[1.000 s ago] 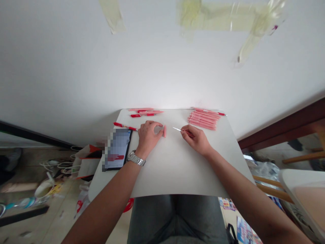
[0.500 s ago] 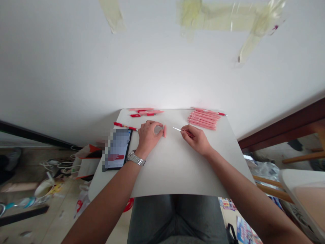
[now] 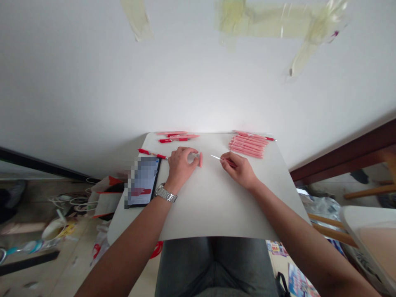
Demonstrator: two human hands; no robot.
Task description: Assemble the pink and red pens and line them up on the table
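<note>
On the white table, my left hand (image 3: 182, 165) rests with thumb and forefinger curved apart, holding nothing. A short pink pen piece (image 3: 201, 159) lies on the table just beyond its fingertips; I cannot tell whether the thumb touches it. My right hand (image 3: 237, 168) is closed around a red pen (image 3: 232, 163), whose thin, pale, pointed end (image 3: 215, 157) juts out to the left, toward the pink piece. The palm hides part of the pen. To the upper right of that hand lies a row of several pink pens (image 3: 248, 145).
A phone (image 3: 145, 181) lies at the table's (image 3: 213, 206) left side. Behind it is a red pen (image 3: 152, 153), and several more red and pink pens (image 3: 177, 137) lie at the back left edge. A white wall (image 3: 198, 82) stands behind. A white chair seat (image 3: 368, 218) is at the right.
My left fingertips have parted slightly from the short pink piece, which stays in about the same place. The right hand and its pen look unmoved.
</note>
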